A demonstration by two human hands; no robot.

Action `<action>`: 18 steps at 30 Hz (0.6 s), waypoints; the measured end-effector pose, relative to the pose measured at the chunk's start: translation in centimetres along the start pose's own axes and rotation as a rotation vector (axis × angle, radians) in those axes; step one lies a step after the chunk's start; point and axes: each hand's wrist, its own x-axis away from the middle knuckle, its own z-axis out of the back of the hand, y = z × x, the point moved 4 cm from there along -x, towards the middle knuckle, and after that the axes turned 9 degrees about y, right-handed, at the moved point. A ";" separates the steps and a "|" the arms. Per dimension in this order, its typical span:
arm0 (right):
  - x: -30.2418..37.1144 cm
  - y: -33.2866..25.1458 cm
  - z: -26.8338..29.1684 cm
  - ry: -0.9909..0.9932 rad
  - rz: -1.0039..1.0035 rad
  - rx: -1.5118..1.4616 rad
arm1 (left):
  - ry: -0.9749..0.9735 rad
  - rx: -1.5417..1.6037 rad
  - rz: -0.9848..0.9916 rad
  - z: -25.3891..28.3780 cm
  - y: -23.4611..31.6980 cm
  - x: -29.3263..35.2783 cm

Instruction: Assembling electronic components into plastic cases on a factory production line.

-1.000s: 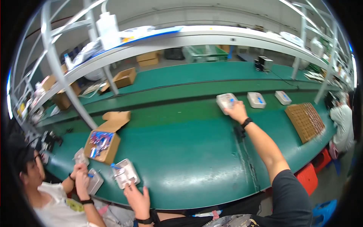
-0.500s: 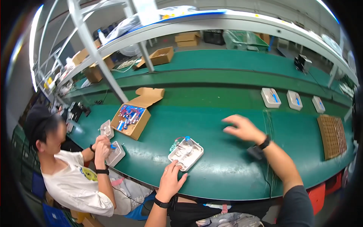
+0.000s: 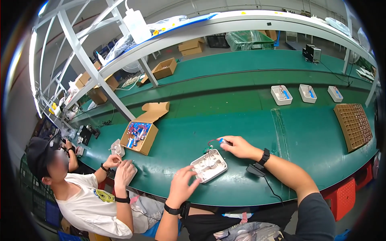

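Observation:
A white plastic housing (image 3: 219, 172), open side up, sits on the green bench in front of me, with a round white part inside. At its left edge is my left hand (image 3: 183, 185), fingers apart; I cannot tell whether the fingertips touch the rim. Beyond the housing's far right corner, my right hand (image 3: 240, 148) pinches a blue cylindrical battery (image 3: 222, 141). A red wire runs from the battery toward a small green circuit board (image 3: 208, 149) at the housing's far edge. The fingers partly hide the battery.
A cardboard box (image 3: 149, 139) of blue batteries stands left of centre. At left, a co-worker (image 3: 88, 193) handles a white housing. Several white housings (image 3: 281, 95) holding blue batteries stand far right, near a brown grid tray (image 3: 354, 126). A black device (image 3: 255, 169) lies by my right wrist.
My right hand has moved down and left and now holds the battery, which was lying at the housing. The housing has turned somewhat. The head view has shifted.

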 end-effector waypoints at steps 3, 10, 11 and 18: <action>0.6 1.4 1.3 0.025 -0.016 0.113 | 0.151 0.049 0.078 1.2 -1.5 -2.4; 1.5 0.8 0.5 0.316 0.405 0.362 | -0.075 0.281 0.291 -5.9 -8.1 -9.0; 1.9 -0.3 0.2 0.290 0.505 0.425 | -0.152 0.331 0.331 -6.9 -9.5 -9.4; 1.0 -0.1 0.7 0.078 0.517 0.445 | -0.456 0.548 0.570 -7.0 -9.2 -10.1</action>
